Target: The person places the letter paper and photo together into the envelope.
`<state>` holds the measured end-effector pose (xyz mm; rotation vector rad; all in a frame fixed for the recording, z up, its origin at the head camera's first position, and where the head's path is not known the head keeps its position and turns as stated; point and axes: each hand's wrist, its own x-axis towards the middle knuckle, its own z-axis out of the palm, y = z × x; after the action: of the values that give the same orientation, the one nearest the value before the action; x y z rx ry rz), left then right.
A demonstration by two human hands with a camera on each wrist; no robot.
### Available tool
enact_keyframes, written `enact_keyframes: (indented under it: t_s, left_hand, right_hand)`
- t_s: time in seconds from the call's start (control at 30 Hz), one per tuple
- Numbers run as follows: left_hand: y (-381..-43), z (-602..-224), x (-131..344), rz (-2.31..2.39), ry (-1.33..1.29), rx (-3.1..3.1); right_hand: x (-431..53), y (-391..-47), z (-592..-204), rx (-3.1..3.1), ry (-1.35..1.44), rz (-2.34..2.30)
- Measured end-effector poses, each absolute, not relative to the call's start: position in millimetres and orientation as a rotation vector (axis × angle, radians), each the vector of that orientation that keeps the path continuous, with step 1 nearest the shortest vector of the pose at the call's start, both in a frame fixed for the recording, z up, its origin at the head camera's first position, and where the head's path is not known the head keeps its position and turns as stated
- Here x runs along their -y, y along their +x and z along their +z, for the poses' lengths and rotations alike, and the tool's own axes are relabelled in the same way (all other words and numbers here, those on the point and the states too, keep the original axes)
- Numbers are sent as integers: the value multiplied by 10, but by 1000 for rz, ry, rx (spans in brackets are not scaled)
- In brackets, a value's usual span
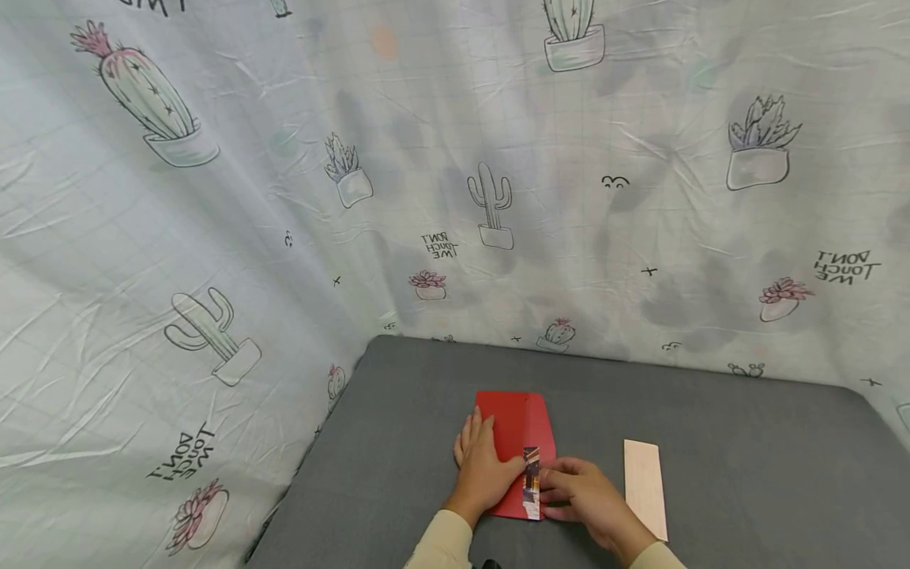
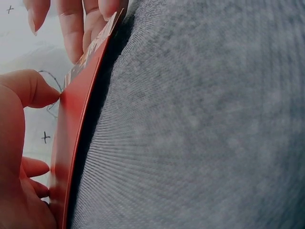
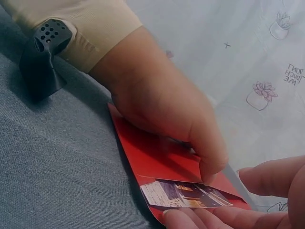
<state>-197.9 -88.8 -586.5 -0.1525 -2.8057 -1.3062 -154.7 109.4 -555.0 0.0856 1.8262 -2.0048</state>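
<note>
A red envelope (image 1: pixel 508 419) lies on the grey table, its flap (image 1: pixel 542 431) spread out to the right. A printed photo card (image 1: pixel 531 482) sits partly in the envelope's mouth, and a strip of its picture shows. My left hand (image 1: pixel 479 474) rests on the envelope with fingers spread, its thumb touching the mouth's edge beside the card. From the right, the fingers of my right hand (image 1: pixel 586 498) lie straight along the card's outer edge. In the right wrist view the right thumb (image 3: pixel 267 181) stands apart from the card. The card's inner part is hidden inside the envelope.
A pale beige flat rectangular piece (image 1: pixel 644 482) lies on the table (image 1: pixel 384 442) to the right of my right hand. White cloth (image 1: pixel 398 158) printed with cacti hangs behind and to the left. A dark camera (image 3: pixel 47 52) is on the left wrist.
</note>
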Motion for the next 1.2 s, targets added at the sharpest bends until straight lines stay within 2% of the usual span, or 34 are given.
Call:
enact_keyframes:
  t_s: [1.2]
  left_hand:
    - [-1990,-5878,887,-1277,-169,2819]
  right_hand:
    - [-1014,-1540,-5579,-1718,93,-1996]
